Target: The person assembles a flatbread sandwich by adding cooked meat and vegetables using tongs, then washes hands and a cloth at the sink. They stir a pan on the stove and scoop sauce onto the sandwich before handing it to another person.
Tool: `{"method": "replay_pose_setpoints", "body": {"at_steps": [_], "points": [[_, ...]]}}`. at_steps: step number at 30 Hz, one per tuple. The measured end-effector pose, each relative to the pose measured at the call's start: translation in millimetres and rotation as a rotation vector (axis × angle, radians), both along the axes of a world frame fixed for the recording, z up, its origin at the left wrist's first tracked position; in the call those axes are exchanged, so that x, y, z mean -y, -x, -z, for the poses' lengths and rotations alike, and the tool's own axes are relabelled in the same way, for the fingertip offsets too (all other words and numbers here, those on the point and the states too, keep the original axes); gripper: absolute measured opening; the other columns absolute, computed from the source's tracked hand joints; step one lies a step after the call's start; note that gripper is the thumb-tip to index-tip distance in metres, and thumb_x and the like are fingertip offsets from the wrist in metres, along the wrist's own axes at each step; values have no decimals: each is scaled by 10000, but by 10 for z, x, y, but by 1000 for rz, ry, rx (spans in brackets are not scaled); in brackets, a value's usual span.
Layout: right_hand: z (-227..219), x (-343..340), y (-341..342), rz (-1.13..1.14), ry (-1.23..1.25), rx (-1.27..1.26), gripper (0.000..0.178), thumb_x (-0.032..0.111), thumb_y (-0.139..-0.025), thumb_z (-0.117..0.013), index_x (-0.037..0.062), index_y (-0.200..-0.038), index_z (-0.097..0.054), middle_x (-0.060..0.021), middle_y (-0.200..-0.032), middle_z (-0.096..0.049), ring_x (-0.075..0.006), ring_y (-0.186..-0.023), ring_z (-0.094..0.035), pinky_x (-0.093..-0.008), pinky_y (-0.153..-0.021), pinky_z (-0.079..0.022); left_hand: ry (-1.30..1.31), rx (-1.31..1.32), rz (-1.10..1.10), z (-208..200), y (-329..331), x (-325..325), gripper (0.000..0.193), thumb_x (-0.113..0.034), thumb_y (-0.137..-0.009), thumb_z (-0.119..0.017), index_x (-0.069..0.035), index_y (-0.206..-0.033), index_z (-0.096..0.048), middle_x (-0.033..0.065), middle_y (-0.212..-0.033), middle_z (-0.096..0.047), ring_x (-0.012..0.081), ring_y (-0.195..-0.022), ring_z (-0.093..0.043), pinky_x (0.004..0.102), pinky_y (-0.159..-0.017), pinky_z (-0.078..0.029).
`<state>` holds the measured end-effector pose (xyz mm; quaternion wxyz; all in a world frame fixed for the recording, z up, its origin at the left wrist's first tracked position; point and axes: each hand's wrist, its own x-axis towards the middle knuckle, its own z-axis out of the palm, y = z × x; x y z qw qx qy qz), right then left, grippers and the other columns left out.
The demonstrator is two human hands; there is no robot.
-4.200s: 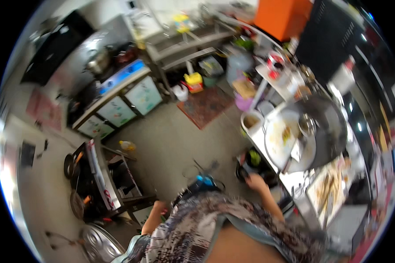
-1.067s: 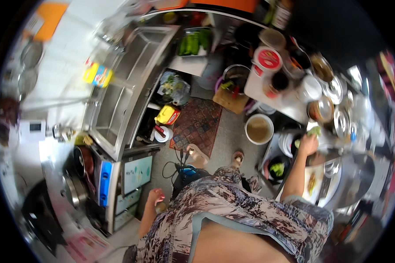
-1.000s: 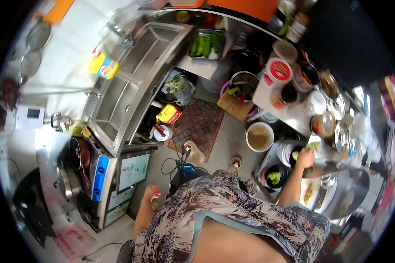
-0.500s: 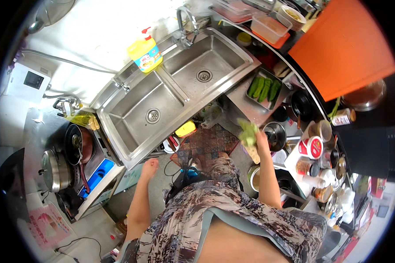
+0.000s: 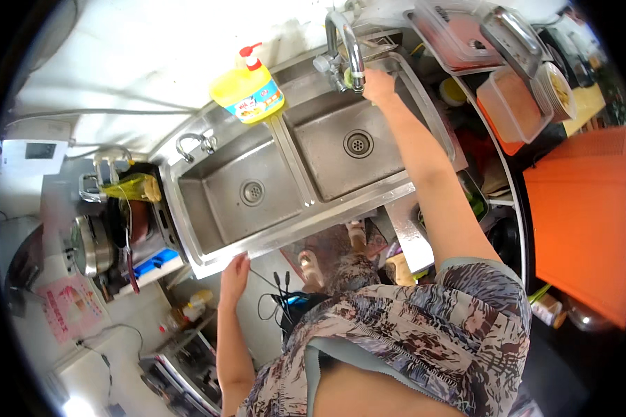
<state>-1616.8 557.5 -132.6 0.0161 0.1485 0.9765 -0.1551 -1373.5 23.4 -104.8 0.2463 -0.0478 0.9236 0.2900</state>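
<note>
My right hand [image 5: 380, 87] reaches over the right basin to the chrome gooseneck faucet [image 5: 346, 42], its fingers closed round a pale green thing [image 5: 348, 78]. Hand and spout hide most of that thing, so its kind cannot be told. My left hand [image 5: 234, 278] hangs loosely closed by the front rim of the double steel sink [image 5: 278, 240], with nothing seen in it. A yellow pump bottle [image 5: 252, 97] with a red top stands behind the divider between the basins. Behind the left basin is a smaller chrome tap [image 5: 196, 144].
To the right, a clear plastic container [image 5: 513, 104] sits beside stacked plates [image 5: 554, 94], near a large orange panel [image 5: 584, 215]. Under my right forearm a tray of green peppers [image 5: 474, 201] is partly hidden. Pots [image 5: 94, 243] stand at the left.
My right hand has gone from low on the right up to the faucet, carrying the pale green thing. My left hand is now close to the sink's front rim. The view has shifted.
</note>
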Motion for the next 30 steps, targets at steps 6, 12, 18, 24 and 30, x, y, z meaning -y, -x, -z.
{"method": "replay_pose_setpoints", "body": {"at_steps": [6, 12, 18, 24, 30], "points": [[337, -208, -224, 79, 206, 68, 376, 331, -857, -561, 75, -1132, -582, -192, -1014, -660, -348, -959, -634, -439, -810, -503, -344, -44, 91, 257, 973, -1481, 336, -253, -927, -566, -4, -1148, -613, 156, -1010, -676, 210, -926, -653, 302, -791, -496], [889, 217, -563, 643, 1694, -85, 313, 186, -915, -553, 7, -1170, -519, -149, -1049, -607, -279, -932, -619, -406, -788, -516, -892, 772, -345, 828, 1756, -3247, 728, -531, -874, -593, -7, -1352, -427, 143, -1271, -539, 227, -1146, -538, 372, -928, -481], [720, 144, -540, 674, 1663, -38, 250, 141, -943, -523, 8, -1154, -532, -95, -1031, -605, -200, -953, -592, -343, -799, -490, -1272, 524, -687, 1361, 2006, -3747, 445, -265, -954, -526, -24, -1305, -394, 147, -1223, -551, 286, -1114, -558, 418, -945, -474], [589, 175, -923, 542, 1583, -521, 317, 107, -910, -575, 1, -1206, -534, -65, -1066, -612, -151, -950, -570, -290, -854, -440, -1540, 583, -878, 1283, 1790, -3638, 349, -124, -917, -553, -51, -1228, -411, 124, -1171, -566, 302, -1078, -572, 449, -915, -478], [822, 405, -666, 587, 1552, -308, 316, 68, -881, -596, 18, -1191, -555, -58, -1058, -617, -162, -951, -571, -304, -847, -449, -1538, 576, -806, 1210, 1953, -3692, 407, -67, -889, -572, -48, -1260, -407, 124, -1232, -526, 312, -1122, -544, 472, -966, -450]]}}
